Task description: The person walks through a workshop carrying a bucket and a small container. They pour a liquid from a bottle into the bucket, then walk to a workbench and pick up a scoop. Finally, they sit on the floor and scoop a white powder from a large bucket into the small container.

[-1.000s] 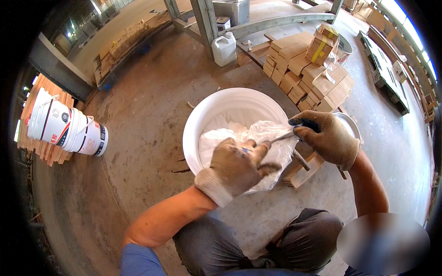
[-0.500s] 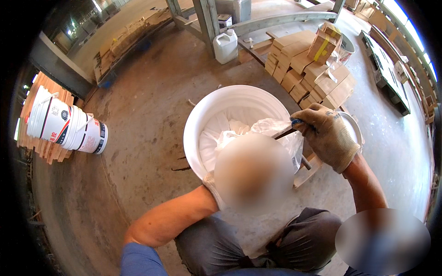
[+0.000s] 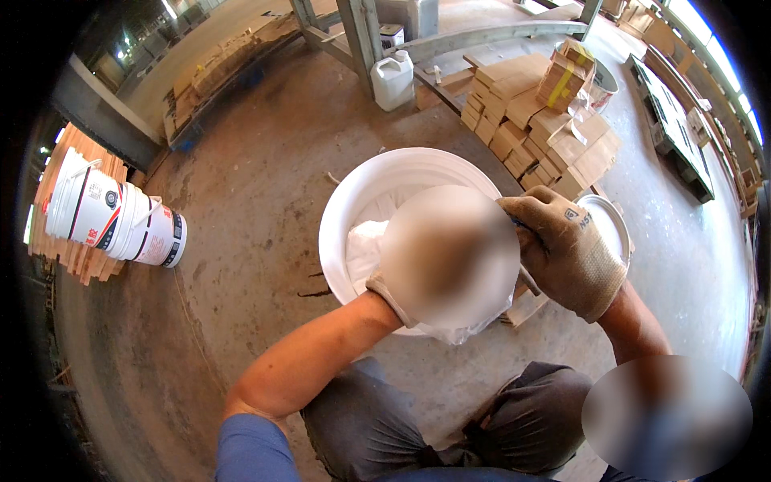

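Between my knees stands a large white bucket (image 3: 331, 233), with a thin white plastic bag (image 3: 365, 247) lining it and clear film (image 3: 459, 332) hanging over its near rim. My left hand (image 3: 387, 294) reaches over the near side of the bucket; only its glove cuff shows, as a blurred patch covers the fingers. My right hand (image 3: 572, 251), in a tan knit glove, is at the bucket's right rim. Its fingers are closed on a thin dark tool, mostly hidden now by the hand and the blur, whose exact kind I cannot make out.
A round white lid (image 3: 615, 229) lies beyond my right hand. Stacked brown cartons (image 3: 522, 120) stand at the back right. A white jug (image 3: 393, 82) is by a metal post (image 3: 359, 40). Two white pails (image 3: 120, 213) are at the left. A dark pallet (image 3: 671, 128) lies far right.
My left hand has moved up and right over the bucket. My right hand has rotated and lowered slightly beside it. Clear film now hangs over the near rim.
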Motion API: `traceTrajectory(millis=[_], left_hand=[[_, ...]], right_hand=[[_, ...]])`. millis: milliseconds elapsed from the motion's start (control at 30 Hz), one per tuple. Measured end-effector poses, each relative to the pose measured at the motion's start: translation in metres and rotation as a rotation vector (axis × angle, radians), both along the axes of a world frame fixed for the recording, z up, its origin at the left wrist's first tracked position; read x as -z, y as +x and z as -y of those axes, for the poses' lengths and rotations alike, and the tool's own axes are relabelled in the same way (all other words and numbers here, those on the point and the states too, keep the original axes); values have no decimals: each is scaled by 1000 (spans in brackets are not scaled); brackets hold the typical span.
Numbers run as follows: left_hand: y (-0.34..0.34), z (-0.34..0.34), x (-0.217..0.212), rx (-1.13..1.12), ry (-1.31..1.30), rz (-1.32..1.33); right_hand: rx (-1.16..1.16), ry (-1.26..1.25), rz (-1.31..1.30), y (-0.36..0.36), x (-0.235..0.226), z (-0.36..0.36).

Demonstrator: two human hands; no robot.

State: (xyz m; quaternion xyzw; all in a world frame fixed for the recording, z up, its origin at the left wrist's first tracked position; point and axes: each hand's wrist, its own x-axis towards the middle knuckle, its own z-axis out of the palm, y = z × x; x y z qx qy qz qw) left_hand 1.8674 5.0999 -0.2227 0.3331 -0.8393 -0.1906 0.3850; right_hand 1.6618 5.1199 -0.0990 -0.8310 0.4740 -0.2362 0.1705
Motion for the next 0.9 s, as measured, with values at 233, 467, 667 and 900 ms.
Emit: traceTrajectory(millis=[233, 467, 667, 900], left_hand=[[16, 19, 3, 254, 399, -106], [22, 23, -22, 369, 480, 47], [17, 14, -69, 288, 399, 329], [25, -8, -51, 104, 385, 304]], right_hand=[[-58, -114, -244, 3, -8, -4], [-102, 56, -307, 1, -10, -12], [-117, 86, -490, -7, -4, -18], [-215, -250, -507, -12, 7, -40]])
